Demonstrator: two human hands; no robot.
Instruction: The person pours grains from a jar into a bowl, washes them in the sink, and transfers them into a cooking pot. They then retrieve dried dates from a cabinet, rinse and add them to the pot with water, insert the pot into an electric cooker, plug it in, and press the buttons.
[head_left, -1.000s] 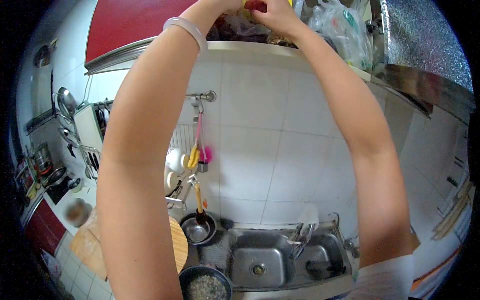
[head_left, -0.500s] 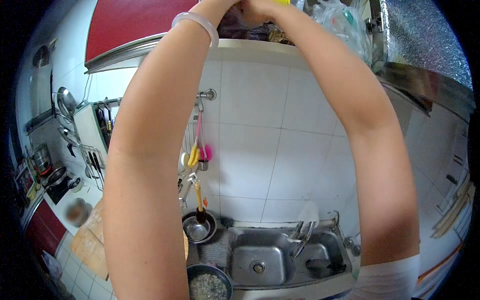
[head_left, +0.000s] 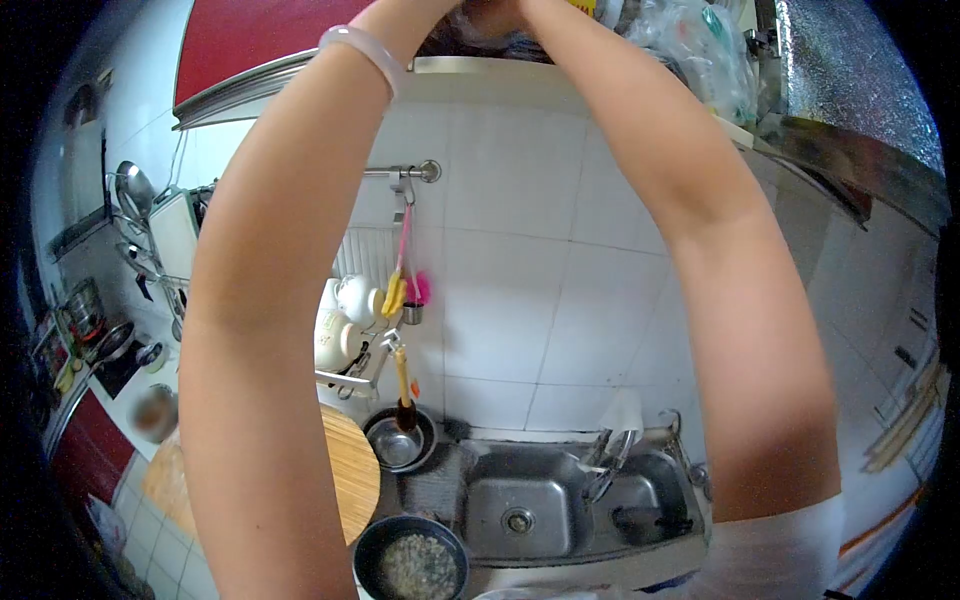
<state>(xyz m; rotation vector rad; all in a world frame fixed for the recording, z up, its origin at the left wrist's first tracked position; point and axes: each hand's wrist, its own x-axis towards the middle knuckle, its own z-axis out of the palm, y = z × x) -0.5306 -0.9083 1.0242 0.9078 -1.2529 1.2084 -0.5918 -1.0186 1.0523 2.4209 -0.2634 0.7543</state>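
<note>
Both my arms reach up to an open wall cupboard, and the top edge of the picture cuts off most of my hands. My left hand [head_left: 432,10], with a pale bangle [head_left: 362,55] on its wrist, is at the cupboard's front. Close beside it is my right hand [head_left: 494,16], over dark, shiny plastic-looking stuff [head_left: 490,45] on the cupboard shelf [head_left: 490,78]. The fingers of both hands are hidden, so what they hold cannot be seen. To the right of my right forearm lie clear plastic bags [head_left: 700,55].
Below is a steel double sink [head_left: 525,490] with a tap [head_left: 610,460]. Left of it stand a dark pan [head_left: 365,560] with pale pieces in water, a round wooden board [head_left: 348,475] and a metal bowl [head_left: 395,445]. Cups [head_left: 355,297] sit on a wall rack; a red cupboard door [head_left: 250,45] is above.
My arms and hands have shifted slightly left and up in the picture. The view has moved a little, so the cups and the round board now show beside my left arm.
</note>
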